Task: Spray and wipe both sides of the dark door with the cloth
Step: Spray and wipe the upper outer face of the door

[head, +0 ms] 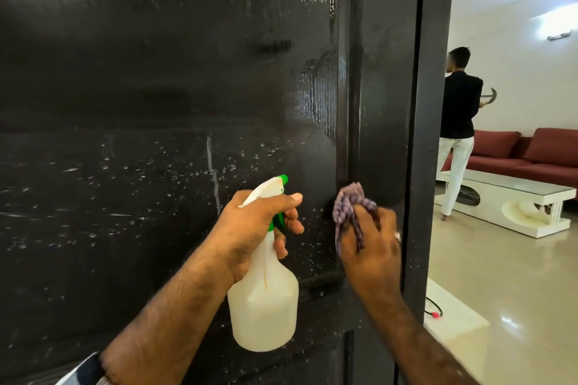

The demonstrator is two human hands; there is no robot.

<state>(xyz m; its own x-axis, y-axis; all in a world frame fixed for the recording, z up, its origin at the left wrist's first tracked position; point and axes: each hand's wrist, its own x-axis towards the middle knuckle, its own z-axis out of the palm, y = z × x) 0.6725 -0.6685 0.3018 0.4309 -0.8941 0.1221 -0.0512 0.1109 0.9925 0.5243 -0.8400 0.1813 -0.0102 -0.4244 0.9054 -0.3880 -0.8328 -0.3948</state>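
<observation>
The dark door fills most of the view, its panel wet with droplets and wipe streaks. My left hand grips the neck of a white spray bottle with a green trigger, nozzle close to the door and pointing right. My right hand presses a crumpled purple checked cloth against the door's right stile, near its edge. The hand covers most of the cloth.
Past the door's right edge lies a glossy tiled floor. A person in a dark top stands there beside a white coffee table and a red sofa. A black cable with a red end lies near the door's foot.
</observation>
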